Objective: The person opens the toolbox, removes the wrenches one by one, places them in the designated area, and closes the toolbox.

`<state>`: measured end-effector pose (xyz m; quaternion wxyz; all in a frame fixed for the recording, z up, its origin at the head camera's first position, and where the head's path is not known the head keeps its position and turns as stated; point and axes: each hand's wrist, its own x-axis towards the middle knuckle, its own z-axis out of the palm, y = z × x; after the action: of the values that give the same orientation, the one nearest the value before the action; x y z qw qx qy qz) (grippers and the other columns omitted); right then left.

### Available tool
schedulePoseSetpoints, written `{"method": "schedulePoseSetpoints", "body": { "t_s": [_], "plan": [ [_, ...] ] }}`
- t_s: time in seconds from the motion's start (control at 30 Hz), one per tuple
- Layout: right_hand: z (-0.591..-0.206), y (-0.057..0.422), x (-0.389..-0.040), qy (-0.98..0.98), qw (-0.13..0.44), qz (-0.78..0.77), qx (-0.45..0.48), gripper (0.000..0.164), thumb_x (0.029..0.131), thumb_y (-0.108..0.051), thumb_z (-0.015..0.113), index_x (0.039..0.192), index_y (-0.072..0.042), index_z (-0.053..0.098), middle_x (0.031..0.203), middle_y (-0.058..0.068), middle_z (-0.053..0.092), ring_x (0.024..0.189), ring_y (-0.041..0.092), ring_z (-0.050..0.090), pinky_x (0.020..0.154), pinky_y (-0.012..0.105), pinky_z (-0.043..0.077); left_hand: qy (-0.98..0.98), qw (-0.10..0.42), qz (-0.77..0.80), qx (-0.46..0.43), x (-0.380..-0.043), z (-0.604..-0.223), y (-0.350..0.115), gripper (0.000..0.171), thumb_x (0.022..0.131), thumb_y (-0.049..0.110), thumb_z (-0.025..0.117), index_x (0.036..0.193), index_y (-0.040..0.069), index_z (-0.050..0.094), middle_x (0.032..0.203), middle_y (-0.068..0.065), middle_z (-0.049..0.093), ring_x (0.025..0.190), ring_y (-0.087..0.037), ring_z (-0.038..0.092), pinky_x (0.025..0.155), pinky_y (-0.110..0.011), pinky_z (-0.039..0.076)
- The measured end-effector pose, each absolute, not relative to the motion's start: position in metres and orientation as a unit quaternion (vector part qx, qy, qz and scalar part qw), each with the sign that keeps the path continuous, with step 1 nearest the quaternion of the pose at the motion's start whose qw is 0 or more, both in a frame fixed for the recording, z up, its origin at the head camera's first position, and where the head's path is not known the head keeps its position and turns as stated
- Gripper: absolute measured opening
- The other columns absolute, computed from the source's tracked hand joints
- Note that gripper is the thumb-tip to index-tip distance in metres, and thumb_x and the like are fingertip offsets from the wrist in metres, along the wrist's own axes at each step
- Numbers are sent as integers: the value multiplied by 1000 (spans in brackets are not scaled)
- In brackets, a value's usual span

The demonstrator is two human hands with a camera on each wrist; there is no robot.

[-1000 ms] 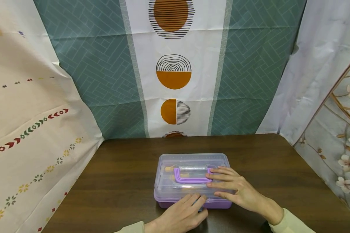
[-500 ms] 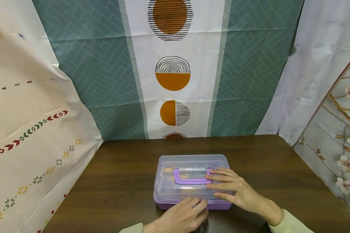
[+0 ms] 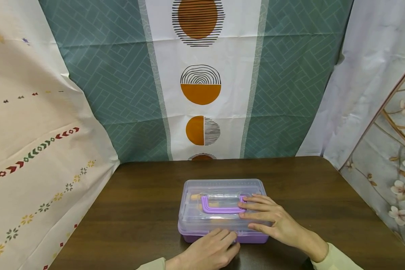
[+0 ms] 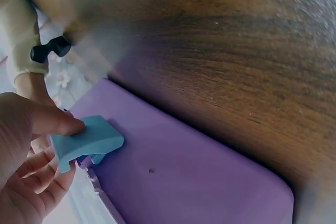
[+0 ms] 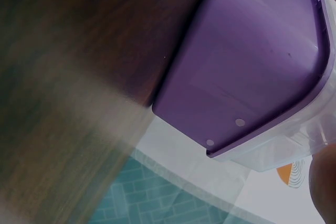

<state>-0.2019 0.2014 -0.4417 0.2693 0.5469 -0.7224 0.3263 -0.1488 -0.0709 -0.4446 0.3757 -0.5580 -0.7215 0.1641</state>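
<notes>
A storage box with a purple base (image 3: 256,238) and a clear lid (image 3: 192,221) stands on the table, the lid lying over the base. At its front, my left hand (image 3: 207,249) pinches the light-blue latch (image 4: 92,137); the thumb lies on the latch's outer face, and the other fingers curl at the lid's edge. My right hand (image 3: 273,217) rests on the lid's right side with fingers spread, fingertips at the purple handle (image 3: 222,210), which lies folded down. Tan items (image 3: 196,196) show faintly through the lid. In the right wrist view the base's side wall (image 5: 247,72) fills the middle.
The box sits near the front of a dark brown wooden table (image 3: 138,210). Behind it hangs a green and white patterned curtain (image 3: 121,75). A cream cloth (image 3: 37,150) borders the left, and a floral cloth (image 3: 391,168) the right.
The left hand's fingertips have shifted slightly left and down at the box's front edge, and less of the blue latch shows in the head view. The right hand and the box keep their places.
</notes>
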Motion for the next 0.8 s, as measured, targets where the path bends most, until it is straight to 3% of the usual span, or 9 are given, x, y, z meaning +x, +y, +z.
{"method": "schedulePoseSetpoints", "body": {
  "t_s": [0.23, 0.5, 0.8],
  "plan": [
    [-441, 201, -202, -720, 271, 326, 549, 35, 99, -22, 73, 132, -11, 73, 139, 13, 67, 137, 29, 55, 124, 31, 27, -710, 386, 144, -572, -149, -443, -70, 46, 111, 14, 31, 102, 23, 75, 102, 8, 60, 85, -4, 56, 75, -16, 48],
    [-442, 201, -202, -724, 267, 329, 544, 36, 97, -20, 75, 131, -11, 73, 138, 12, 67, 137, 29, 55, 123, 31, 27, -717, 359, 117, -586, -147, -443, -70, 18, 101, 22, 55, 96, 23, 72, 92, 10, 58, 78, -3, 50, 70, -15, 44],
    [-442, 201, -202, -720, 269, 328, 549, 35, 97, -21, 74, 131, -10, 73, 138, 13, 67, 136, 30, 55, 123, 31, 27, -730, 315, 101, -598, -143, -444, -71, 14, 100, 32, 64, 94, 24, 73, 89, 11, 56, 78, -2, 48, 71, -11, 44]
  ]
}}
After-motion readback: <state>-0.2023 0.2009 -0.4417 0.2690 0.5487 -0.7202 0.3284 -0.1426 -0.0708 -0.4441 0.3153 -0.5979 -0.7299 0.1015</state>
